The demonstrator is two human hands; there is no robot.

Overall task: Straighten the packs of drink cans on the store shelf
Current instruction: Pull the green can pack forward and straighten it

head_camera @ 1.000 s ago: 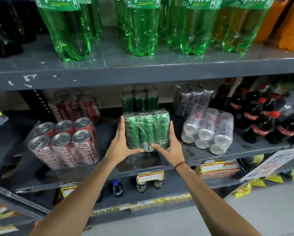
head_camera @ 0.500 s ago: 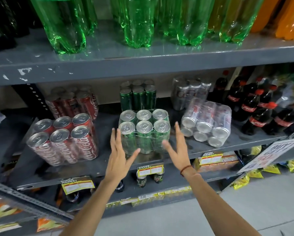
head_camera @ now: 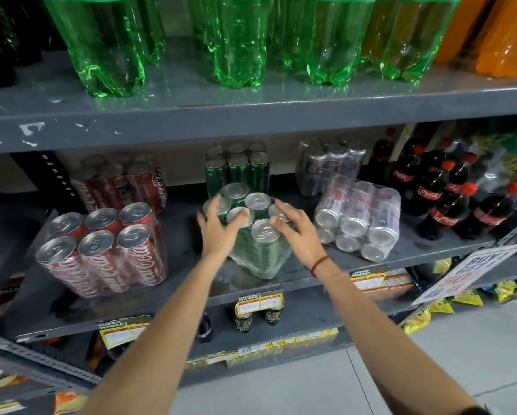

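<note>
A shrink-wrapped pack of green cans [head_camera: 258, 253] stands upright at the middle of the grey shelf [head_camera: 167, 298], turned at an angle to the shelf edge. My left hand [head_camera: 221, 227] grips its left top side, thumb on a can lid. My right hand [head_camera: 296, 229] holds its right top side, fingers over the lids. A red cola can pack [head_camera: 101, 250] stands to the left. A silver can pack [head_camera: 359, 220] lies on its side to the right. More green [head_camera: 237, 169], red [head_camera: 122, 181] and silver [head_camera: 326, 166] packs stand behind.
Large green bottles [head_camera: 236, 40] and orange bottles [head_camera: 499, 34] fill the shelf above. Small cola bottles [head_camera: 443, 199] crowd the right end. Price tags [head_camera: 258, 302] hang on the shelf edge, and a tilted sign [head_camera: 464, 272] sticks out at the right. Small cans sit on the lower shelf.
My hands, which had let go and spread open half a second ago, have closed back on the green pack's top. The pack is now rotated at an angle.
</note>
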